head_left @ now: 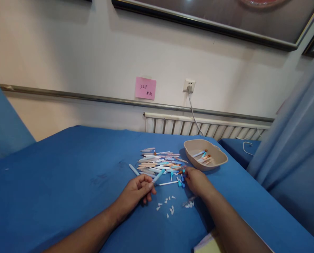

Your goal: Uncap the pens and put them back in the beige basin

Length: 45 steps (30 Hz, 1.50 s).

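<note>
My left hand (137,192) rests on the blue sheet with its fingers curled round a thin stick with a light blue end (158,175). My right hand (197,181) lies beside it, fingertips closed at the near edge of a pile of several small sticks and tubes (159,163) with white, blue and orange parts; what the fingers pinch is too small to name. Several tiny white caps (168,205) are scattered on the sheet just in front of both hands.
A beige kidney-shaped tray (216,162) holding a few tubes stands right of the pile. The blue-covered bed (54,186) runs to a wall with a radiator (206,127), a socket with cable (189,85) and a pink note (145,88). A blue curtain (296,151) hangs right.
</note>
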### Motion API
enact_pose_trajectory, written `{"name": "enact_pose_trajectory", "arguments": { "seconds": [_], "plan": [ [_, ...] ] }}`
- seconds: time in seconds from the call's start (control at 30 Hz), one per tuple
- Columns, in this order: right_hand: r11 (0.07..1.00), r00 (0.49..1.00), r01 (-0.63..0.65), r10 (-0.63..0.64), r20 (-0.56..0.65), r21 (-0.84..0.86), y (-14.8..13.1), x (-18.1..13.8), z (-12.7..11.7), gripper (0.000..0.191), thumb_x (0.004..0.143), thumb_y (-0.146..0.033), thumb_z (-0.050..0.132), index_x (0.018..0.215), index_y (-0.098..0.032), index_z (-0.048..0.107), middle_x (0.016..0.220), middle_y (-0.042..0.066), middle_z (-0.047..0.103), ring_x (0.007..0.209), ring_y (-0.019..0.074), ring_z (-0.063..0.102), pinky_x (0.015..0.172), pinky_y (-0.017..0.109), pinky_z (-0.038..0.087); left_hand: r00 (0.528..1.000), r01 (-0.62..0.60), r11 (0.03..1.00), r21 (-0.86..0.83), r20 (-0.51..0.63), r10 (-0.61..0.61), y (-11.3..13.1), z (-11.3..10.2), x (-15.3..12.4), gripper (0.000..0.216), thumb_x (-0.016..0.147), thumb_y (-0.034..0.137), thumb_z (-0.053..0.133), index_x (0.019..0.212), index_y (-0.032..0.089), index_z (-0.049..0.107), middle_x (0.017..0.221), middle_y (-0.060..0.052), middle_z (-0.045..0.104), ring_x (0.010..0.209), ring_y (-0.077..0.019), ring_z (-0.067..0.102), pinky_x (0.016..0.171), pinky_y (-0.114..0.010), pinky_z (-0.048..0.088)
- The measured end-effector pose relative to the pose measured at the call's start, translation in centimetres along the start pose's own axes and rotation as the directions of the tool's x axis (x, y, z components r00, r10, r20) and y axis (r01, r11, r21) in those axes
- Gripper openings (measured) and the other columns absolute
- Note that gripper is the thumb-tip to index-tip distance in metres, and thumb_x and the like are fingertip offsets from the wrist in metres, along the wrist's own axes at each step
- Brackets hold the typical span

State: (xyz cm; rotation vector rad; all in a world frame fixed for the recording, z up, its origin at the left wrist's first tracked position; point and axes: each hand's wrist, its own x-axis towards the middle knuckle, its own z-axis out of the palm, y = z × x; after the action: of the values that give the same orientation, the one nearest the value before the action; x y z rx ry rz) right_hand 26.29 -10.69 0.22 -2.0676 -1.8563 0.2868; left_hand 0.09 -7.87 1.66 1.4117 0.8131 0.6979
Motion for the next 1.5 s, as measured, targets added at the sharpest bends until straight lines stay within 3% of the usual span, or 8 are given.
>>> {"name": "enact_pose_trajectory", "arguments": {
  "seconds": [0.1, 0.2, 0.3, 0.37, 0.43, 0.5, 1.0, 1.5],
  "plan": [
    [0.998, 0.997, 0.0, 0.004, -0.072, 0.056, 0.0, 0.1, -0.2, 0.03, 0.077, -0.012, 0.049, 0.105, -0.015, 0.059, 0.098, 0.011, 0.066, 0.091, 0.0219, 0.061, 0.078, 0.029, 0.041, 1.0, 0.009, 1.0, -0.006, 0.012, -0.008, -0.1, 0.0, 0.0, 0.036, 0.074, 0.046, 0.066, 0.086, 0.017, 0.05, 0.067, 0.0, 0.065, 0.048, -0.0085, 0.054, 0.043, -0.018, 0.04],
    [0.946, 0.992, 0.016, 0.027, -0.127, 0.325, -0.7, 0.3, -0.2, 0.025, 0.08, -0.02, 0.049, 0.104, -0.017, 0.057, 0.084, 0.006, 0.067, 0.075, 0.018, 0.063, 0.066, 0.026, 0.046, 1.0, 0.023, 1.0, 0.006, 0.018, -0.023, -0.2, 0.0, 0.0, 0.036, 0.072, 0.045, 0.068, 0.086, 0.016, 0.051, 0.066, 0.0, 0.065, 0.048, -0.0087, 0.054, 0.043, -0.018, 0.04],
    [0.7, 0.991, 0.07, 0.031, -0.128, 0.711, -2.2, 0.1, -0.2, 0.023, 0.08, -0.036, 0.054, 0.096, -0.018, 0.055, 0.063, -0.002, 0.061, 0.056, 0.0147, 0.06, 0.049, 0.024, 0.045, 0.999, 0.03, 0.999, 0.021, 0.023, -0.03, -0.3, 0.0, 0.0, 0.035, 0.071, 0.045, 0.068, 0.083, 0.016, 0.052, 0.065, 0.0, 0.065, 0.048, -0.0089, 0.054, 0.042, -0.018, 0.04],
    [0.432, 0.994, 0.082, 0.035, -0.108, 0.898, -3.4, -0.3, -0.2, 0.03, 0.074, -0.042, 0.063, 0.091, -0.019, 0.054, 0.059, -0.004, 0.059, 0.053, 0.0133, 0.059, 0.047, 0.022, 0.044, 0.999, 0.029, 0.999, 0.028, 0.022, -0.03, -0.4, 0.0, 0.1, 0.035, 0.071, 0.045, 0.069, 0.081, 0.016, 0.052, 0.064, 0.0, 0.065, 0.047, -0.0087, 0.054, 0.042, -0.018, 0.039],
    [0.213, 0.996, 0.066, 0.048, -0.078, 0.975, -4.5, -0.7, -0.2, 0.037, 0.066, -0.042, 0.072, 0.088, -0.019, 0.054, 0.06, -0.004, 0.06, 0.054, 0.0123, 0.059, 0.049, 0.022, 0.044, 0.999, 0.033, 0.999, 0.032, 0.021, -0.034, -0.5, 0.1, 0.1, 0.036, 0.07, 0.046, 0.069, 0.08, 0.016, 0.053, 0.064, 0.0, 0.065, 0.047, -0.0087, 0.054, 0.042, -0.017, 0.039],
    [0.14, 0.997, 0.05, 0.053, -0.058, 0.989, -5.2, -1.0, -0.1, 0.041, 0.061, -0.041, 0.076, 0.086, -0.019, 0.053, 0.062, -0.004, 0.061, 0.056, 0.0121, 0.061, 0.051, 0.022, 0.045, 0.999, 0.044, 0.999, 0.028, 0.025, -0.044, -0.4, 0.2, 0.0, 0.036, 0.07, 0.047, 0.069, 0.081, 0.016, 0.054, 0.063, 0.001, 0.065, 0.047, -0.0087, 0.054, 0.043, -0.018, 0.038],
    [0.25, 0.993, 0.12, -0.014, -0.121, 0.961, -6.1, -1.5, 0.0, 0.039, 0.06, -0.045, 0.076, 0.081, -0.02, 0.055, 0.064, -0.003, 0.06, 0.054, 0.0117, 0.059, 0.054, 0.024, 0.048, 0.998, 0.046, 0.999, 0.015, 0.042, -0.046, -0.7, 0.1, 0.0, 0.037, 0.069, 0.047, 0.07, 0.082, 0.016, 0.054, 0.064, 0.0, 0.065, 0.048, -0.0093, 0.055, 0.045, -0.019, 0.039],
    [0.383, 0.98, 0.198, -0.097, -0.174, 0.902, -5.2, -1.7, 0.1, 0.025, 0.072, -0.035, 0.069, 0.086, -0.02, 0.055, 0.067, -0.004, 0.06, 0.06, 0.0115, 0.059, 0.058, 0.023, 0.044, 0.999, 0.038, 0.999, -0.003, 0.035, -0.038, -0.5, -0.1, 0.0, 0.035, 0.071, 0.046, 0.069, 0.08, 0.015, 0.056, 0.062, 0.0, 0.065, 0.048, -0.0093, 0.053, 0.046, -0.019, 0.038]
  ]
}}
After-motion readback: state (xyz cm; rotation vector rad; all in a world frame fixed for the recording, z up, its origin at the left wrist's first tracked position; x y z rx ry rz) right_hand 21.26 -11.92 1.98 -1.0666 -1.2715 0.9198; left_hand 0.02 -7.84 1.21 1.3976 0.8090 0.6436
